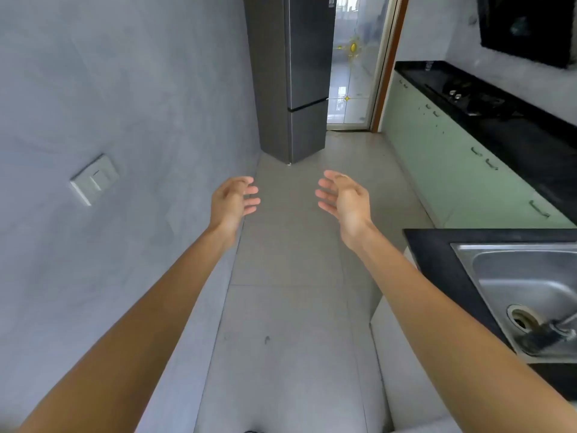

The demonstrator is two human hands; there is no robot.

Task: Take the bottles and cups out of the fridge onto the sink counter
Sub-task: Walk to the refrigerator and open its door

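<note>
A tall dark grey fridge (pixel 307 73) stands at the far end of the narrow kitchen, against the left wall, with both doors closed. No bottles or cups are in sight. My left hand (pixel 234 200) and my right hand (pixel 342 196) are stretched out in front of me over the floor, well short of the fridge, palms facing each other, fingers spread, holding nothing. The steel sink (pixel 527 295) is set in a black counter (pixel 437 260) at the lower right, beside my right forearm.
A grey wall with a light switch (pixel 93 179) runs along the left. Pale green cabinets (pixel 452 164) under a long black counter with a hob (pixel 468 98) line the right side. A glass door (pixel 352 67) is behind the fridge. Grey tiled floor (pixel 290 260) runs between.
</note>
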